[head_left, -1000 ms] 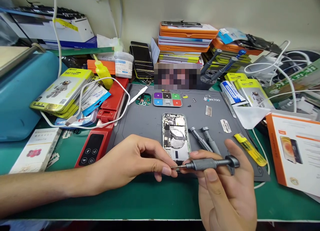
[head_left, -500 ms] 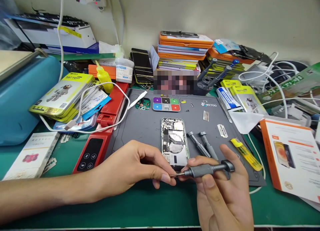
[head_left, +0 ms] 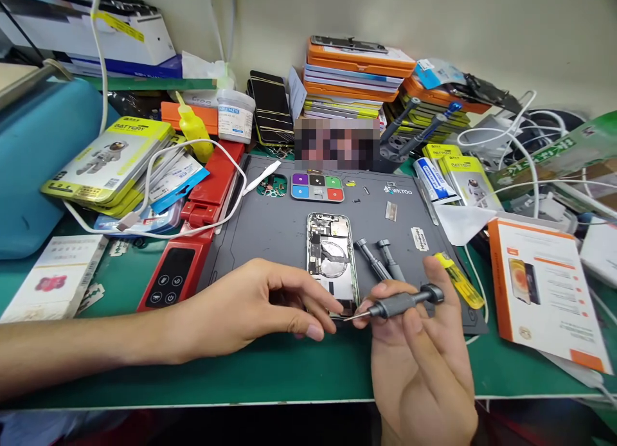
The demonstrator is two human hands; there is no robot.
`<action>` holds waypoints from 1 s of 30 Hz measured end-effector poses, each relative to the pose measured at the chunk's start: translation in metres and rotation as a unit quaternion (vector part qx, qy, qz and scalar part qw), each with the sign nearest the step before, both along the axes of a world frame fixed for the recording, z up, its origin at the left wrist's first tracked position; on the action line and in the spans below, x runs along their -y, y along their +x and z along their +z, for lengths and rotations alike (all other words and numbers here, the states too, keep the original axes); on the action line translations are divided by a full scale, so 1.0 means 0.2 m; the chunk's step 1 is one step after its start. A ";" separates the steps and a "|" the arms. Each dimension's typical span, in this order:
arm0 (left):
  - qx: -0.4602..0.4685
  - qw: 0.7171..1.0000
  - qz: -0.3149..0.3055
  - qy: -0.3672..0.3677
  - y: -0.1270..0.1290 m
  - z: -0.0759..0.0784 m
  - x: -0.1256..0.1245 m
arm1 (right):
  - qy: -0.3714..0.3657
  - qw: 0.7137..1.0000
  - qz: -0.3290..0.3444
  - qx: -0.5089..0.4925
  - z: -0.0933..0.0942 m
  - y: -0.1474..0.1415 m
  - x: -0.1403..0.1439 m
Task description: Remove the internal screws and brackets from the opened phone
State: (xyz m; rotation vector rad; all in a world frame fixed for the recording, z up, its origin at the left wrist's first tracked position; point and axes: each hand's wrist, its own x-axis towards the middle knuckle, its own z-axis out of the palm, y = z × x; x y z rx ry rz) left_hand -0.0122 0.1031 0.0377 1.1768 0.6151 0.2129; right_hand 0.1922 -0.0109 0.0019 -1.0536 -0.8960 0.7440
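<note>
An opened phone point(head_left: 331, 256) with its insides showing lies on a grey work mat point(head_left: 270, 231). My right hand point(head_left: 424, 362) grips a grey precision screwdriver point(head_left: 402, 301), its thin tip pointing left just off the phone's near end. My left hand point(head_left: 255, 308) rests on the mat's front edge beside the phone. Its thumb and fingers are pinched together a little left of the screwdriver tip. Whether they hold something tiny, I cannot tell.
Two more grey screwdrivers point(head_left: 378, 259) and a yellow tool point(head_left: 457, 279) lie right of the phone. A coloured screw tray point(head_left: 317, 187) sits at the mat's far side. A red device point(head_left: 186, 266), battery boxes point(head_left: 106, 160), white cables point(head_left: 520, 144) and an orange booklet point(head_left: 540, 285) crowd around.
The screwdriver tip and my left fingertips were touching; now they are slightly apart, and the screwdriver tilts up a bit. The view has shifted.
</note>
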 end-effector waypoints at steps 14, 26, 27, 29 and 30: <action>-0.054 0.996 0.041 0.050 0.00 0.00 0.00 | 0.190 0.829 -0.122 0.511 -0.01 0.06 -0.06; -0.083 0.991 -0.009 0.101 -0.02 0.01 0.00 | 0.165 0.846 -0.101 0.496 0.00 0.04 -0.06; -0.085 0.991 -0.009 0.104 -0.02 0.01 0.00 | 0.166 0.850 -0.102 0.490 -0.01 0.03 -0.06; -0.088 0.991 -0.010 0.105 -0.03 0.01 0.00 | 0.163 0.858 -0.100 0.477 -0.01 0.03 -0.05; -0.091 0.990 -0.011 0.104 -0.03 0.01 0.00 | 0.159 0.862 -0.096 0.472 -0.01 0.03 -0.05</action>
